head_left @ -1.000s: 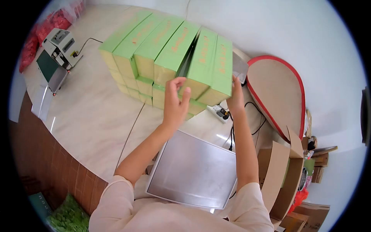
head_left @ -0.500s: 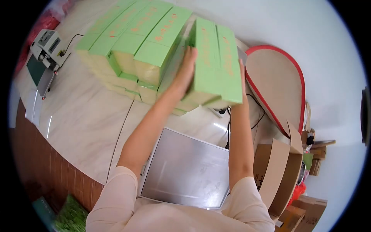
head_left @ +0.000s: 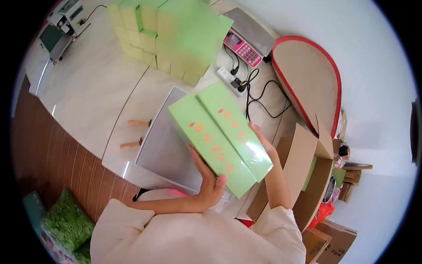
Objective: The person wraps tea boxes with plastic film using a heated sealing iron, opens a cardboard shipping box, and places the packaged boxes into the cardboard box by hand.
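Observation:
Two long green boxes (head_left: 220, 141) with orange writing lie side by side between my two hands, tilted above a grey metal-topped tray (head_left: 165, 138). My left hand (head_left: 209, 182) presses on their lower left side, thumb near the edge. At their right side is my right hand (head_left: 265, 143), its fingers partly hidden behind the boxes. Behind them, a stack of green and pale yellow boxes (head_left: 176, 39) stands on the table (head_left: 88, 92). Right of my right hand is an open cardboard box (head_left: 323, 176), with something green inside.
A pink-keyed scale (head_left: 246, 46) and a power strip (head_left: 231, 81) with black cables sit beyond the boxes. A red-rimmed board (head_left: 307, 79) leans by the wall. Two wooden-handled tools (head_left: 132, 144) lie left of the tray. A small machine (head_left: 66, 17) stands far left.
The two boxes have come away from the stack, toward my body and over the tray, held between both hands. The view has shifted, and the scale now shows.

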A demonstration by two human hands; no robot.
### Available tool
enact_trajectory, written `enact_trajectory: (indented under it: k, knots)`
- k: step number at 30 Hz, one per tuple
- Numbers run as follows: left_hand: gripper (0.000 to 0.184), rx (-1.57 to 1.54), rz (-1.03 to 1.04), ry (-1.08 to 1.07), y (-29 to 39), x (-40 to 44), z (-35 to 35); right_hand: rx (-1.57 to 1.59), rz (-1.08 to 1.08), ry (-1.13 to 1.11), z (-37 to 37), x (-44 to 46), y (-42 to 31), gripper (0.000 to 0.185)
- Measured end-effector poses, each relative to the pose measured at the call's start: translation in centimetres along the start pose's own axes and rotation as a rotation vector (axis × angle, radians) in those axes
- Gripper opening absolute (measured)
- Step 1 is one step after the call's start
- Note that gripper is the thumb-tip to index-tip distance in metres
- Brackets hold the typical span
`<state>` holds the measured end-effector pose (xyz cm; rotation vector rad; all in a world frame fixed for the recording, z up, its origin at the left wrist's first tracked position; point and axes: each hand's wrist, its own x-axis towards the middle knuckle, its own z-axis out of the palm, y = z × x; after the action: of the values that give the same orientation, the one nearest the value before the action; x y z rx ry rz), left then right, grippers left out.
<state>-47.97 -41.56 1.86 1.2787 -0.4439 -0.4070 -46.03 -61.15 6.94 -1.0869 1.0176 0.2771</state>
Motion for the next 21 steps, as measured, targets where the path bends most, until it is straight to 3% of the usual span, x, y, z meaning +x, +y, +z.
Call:
enact_trajectory:
  k: [2, 3, 6, 7, 9, 12, 15, 17, 19, 21]
  knots:
    - [0.097, 0.056, -0.017, 0.083, -1.2, -3.8, 0.4, -0.218, 0.114, -0.153, -0.3, 0.2, 1.7, 0.07]
    - [0.097, 0.07, -0.025, 0.082, -1.8, -5.5, 0.6, -0.207, 0.121, -0.163, -0.1, 0.1, 2.3, 0.07]
    - [0.094, 0.142, -0.135, 0.179, -4.4, -9.5, 1.5, -0.351, 0.067, -0.559, 0.1, 0.6, 3.6, 0.077]
    - [0.092, 0.174, -0.193, 0.183, -5.3, -10.2, 1.7, -0.341, 0.067, -0.571, -0.1, 1.2, 4.1, 0.077]
    - [0.09, 0.219, -0.252, 0.193, -5.9, -11.3, 2.0, -0.397, -0.133, -0.799, -0.2, 2.3, 4.7, 0.076]
    - [0.08, 0.313, -0.184, 0.232, -5.6, -11.1, 2.2, -0.459, -0.216, -0.839, 0.0, 2.7, 4.7, 0.076]
    - [0.088, 0.299, -0.153, 0.257, -4.7, -10.7, 1.2, -0.529, -0.278, -0.787, -0.8, 2.2, 4.4, 0.074]
    - [0.086, 0.346, -0.362, 0.379, -4.0, -10.5, -1.1, -0.766, -0.552, -0.516, -1.9, 1.9, 4.2, 0.069]
    - [0.083, 0.35, -0.285, 0.532, -3.0, -8.8, -5.1, -0.537, -0.598, -0.432, -4.4, 1.7, 4.5, 0.065]
    - [0.08, 0.375, -0.201, 0.622, -2.5, -6.5, -10.0, -0.219, -0.716, -0.166, -7.1, 0.4, 5.1, 0.062]
